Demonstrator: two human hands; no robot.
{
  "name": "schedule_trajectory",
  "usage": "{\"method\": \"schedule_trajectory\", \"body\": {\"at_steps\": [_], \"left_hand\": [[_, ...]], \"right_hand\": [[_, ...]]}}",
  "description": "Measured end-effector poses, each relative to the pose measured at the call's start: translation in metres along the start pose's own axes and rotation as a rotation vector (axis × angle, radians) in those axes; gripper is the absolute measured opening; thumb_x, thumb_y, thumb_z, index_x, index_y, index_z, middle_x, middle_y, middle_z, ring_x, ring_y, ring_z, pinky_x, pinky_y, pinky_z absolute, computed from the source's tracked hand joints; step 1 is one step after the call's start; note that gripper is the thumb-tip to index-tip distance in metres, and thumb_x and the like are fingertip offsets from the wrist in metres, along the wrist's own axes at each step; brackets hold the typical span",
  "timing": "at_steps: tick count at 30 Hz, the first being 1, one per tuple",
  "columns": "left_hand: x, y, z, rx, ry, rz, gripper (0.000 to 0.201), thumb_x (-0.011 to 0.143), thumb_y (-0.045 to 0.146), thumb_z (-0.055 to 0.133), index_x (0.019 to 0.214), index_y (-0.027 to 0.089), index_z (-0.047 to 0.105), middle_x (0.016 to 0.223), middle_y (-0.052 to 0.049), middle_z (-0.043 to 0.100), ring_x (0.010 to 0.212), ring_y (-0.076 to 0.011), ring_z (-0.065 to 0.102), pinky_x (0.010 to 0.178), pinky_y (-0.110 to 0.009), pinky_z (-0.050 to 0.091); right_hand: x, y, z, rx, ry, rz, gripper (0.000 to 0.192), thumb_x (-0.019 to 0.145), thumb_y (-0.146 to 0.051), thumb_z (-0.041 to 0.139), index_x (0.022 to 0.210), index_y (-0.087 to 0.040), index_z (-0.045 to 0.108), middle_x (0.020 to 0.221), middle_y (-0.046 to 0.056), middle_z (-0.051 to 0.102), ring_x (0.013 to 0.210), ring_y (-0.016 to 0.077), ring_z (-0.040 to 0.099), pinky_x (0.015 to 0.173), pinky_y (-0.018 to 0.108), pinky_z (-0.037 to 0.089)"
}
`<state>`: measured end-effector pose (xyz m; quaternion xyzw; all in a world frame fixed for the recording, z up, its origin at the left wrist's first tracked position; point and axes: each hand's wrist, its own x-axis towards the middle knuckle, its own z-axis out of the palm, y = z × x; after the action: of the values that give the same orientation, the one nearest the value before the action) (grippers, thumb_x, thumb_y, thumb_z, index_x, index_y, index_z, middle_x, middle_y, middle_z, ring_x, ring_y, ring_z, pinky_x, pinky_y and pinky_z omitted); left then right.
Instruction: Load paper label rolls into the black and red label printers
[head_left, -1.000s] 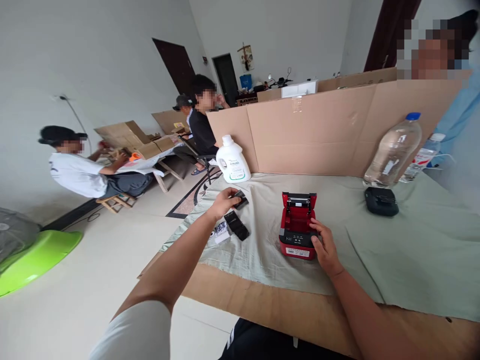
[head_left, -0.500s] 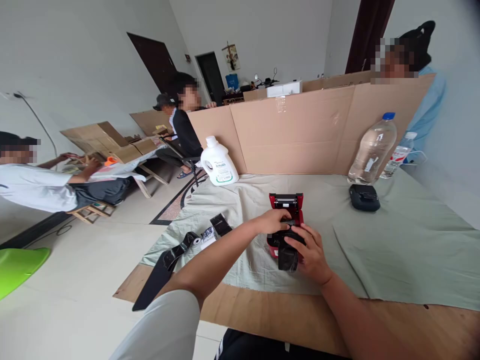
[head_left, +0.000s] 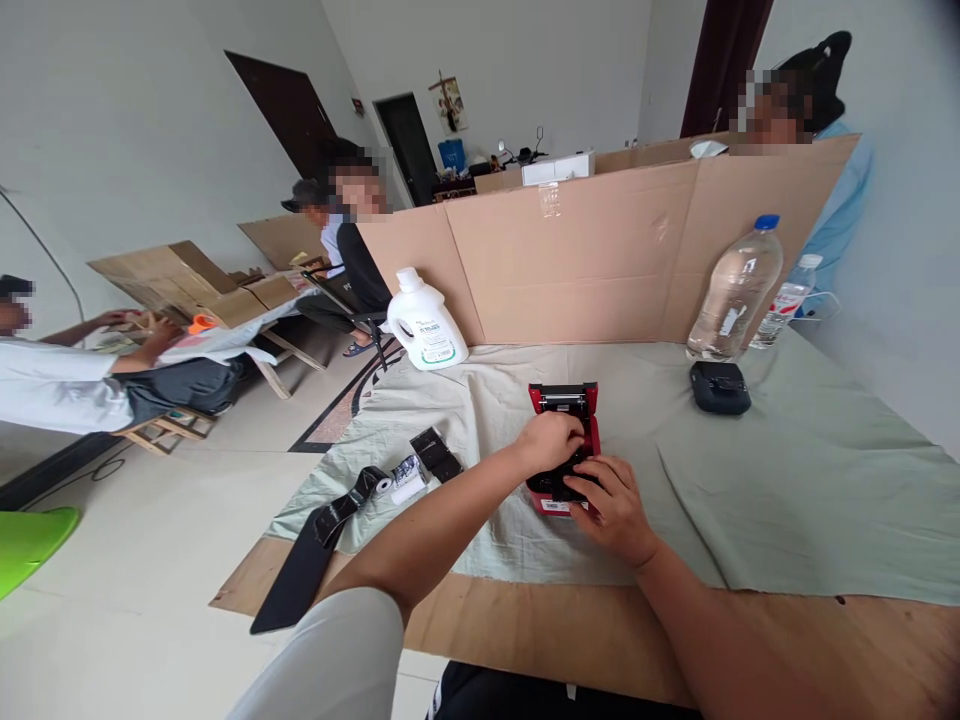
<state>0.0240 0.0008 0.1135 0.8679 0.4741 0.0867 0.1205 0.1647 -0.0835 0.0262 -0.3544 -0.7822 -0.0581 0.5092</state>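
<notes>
A small red and black printer stands on the cloth in front of me, its lid raised at the back. My left hand reaches into the printer from the left, fingertips curled down inside. Whatever those fingers pinch is hidden. My right hand grips the front right corner, fingers over the top edge and thumb low at the front. To the left lie a white paper roll, a black patterned packet and a dark curled strip.
A white jug stands at the back left before a cardboard screen. At the back right are a large water bottle, a smaller bottle and a black case. Other people sit left and behind the screen.
The black strip that hung over the printer's front no longer shows there, so the front label is visible. My left hand has curled further into the printer. The view has shifted slightly.
</notes>
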Motion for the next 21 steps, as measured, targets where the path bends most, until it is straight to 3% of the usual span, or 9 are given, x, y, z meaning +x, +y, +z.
{"method": "schedule_trajectory", "body": {"at_steps": [3,5,7,9,14,18,21], "left_hand": [[-0.008,-0.013,-0.007,-0.156,0.437,0.106,0.024,0.093,0.028,0.047,0.100,0.019,0.068,0.102,-0.008,0.069,0.099,-0.0218,0.062,0.093,-0.036,0.048],[-0.008,-0.027,-0.007,-0.180,0.631,0.097,0.034,0.096,0.038,0.043,0.113,0.018,0.063,0.118,-0.013,0.063,0.116,-0.0261,0.054,0.104,-0.044,0.041],[-0.008,-0.039,-0.001,-0.231,0.655,0.089,0.046,0.098,0.048,0.036,0.126,0.017,0.056,0.130,-0.015,0.055,0.126,-0.0281,0.047,0.109,-0.048,0.037],[-0.012,-0.046,0.008,-0.311,0.601,0.107,0.052,0.099,0.051,0.029,0.130,0.016,0.052,0.131,-0.016,0.051,0.127,-0.0269,0.047,0.109,-0.047,0.037],[-0.048,-0.040,0.034,-0.440,0.607,0.152,0.049,0.101,0.047,0.024,0.128,0.018,0.052,0.124,-0.015,0.053,0.122,-0.0246,0.049,0.106,-0.045,0.040],[-0.075,-0.033,0.056,-0.459,0.628,0.152,0.042,0.101,0.043,0.029,0.130,0.020,0.048,0.132,-0.015,0.051,0.130,-0.0261,0.044,0.108,-0.048,0.036],[-0.082,-0.030,0.075,-0.446,0.694,0.160,0.041,0.101,0.043,0.030,0.129,0.019,0.048,0.131,-0.016,0.053,0.133,-0.0281,0.043,0.107,-0.051,0.035]], "right_hand": [[-0.001,0.000,0.001,-0.013,0.004,-0.024,0.022,0.082,-0.022,0.066,0.104,-0.024,0.067,0.100,0.006,0.068,0.103,0.0238,0.059,0.091,0.044,0.048],[-0.001,0.000,0.002,-0.021,0.005,-0.038,0.023,0.081,-0.021,0.067,0.104,-0.023,0.066,0.099,0.006,0.069,0.103,0.0237,0.058,0.090,0.044,0.049],[-0.001,-0.001,0.002,-0.029,0.007,-0.044,0.023,0.081,-0.021,0.067,0.105,-0.022,0.066,0.099,0.006,0.069,0.102,0.0237,0.058,0.090,0.044,0.049],[-0.001,-0.001,0.002,-0.038,0.010,-0.040,0.023,0.081,-0.021,0.067,0.104,-0.023,0.065,0.099,0.006,0.069,0.103,0.0240,0.058,0.091,0.044,0.049],[-0.001,-0.002,0.000,-0.104,0.030,-0.001,0.026,0.081,-0.028,0.068,0.106,-0.024,0.063,0.123,0.009,0.061,0.121,0.0294,0.052,0.099,0.049,0.046],[-0.001,0.002,0.003,-0.135,0.025,0.047,0.058,0.080,-0.046,0.070,0.128,-0.019,0.051,0.140,0.017,0.049,0.133,0.0356,0.042,0.105,0.056,0.042],[-0.003,0.007,0.007,-0.115,-0.018,0.069,0.078,0.079,-0.054,0.069,0.140,-0.016,0.039,0.138,0.020,0.051,0.133,0.0364,0.043,0.106,0.057,0.041]]}}
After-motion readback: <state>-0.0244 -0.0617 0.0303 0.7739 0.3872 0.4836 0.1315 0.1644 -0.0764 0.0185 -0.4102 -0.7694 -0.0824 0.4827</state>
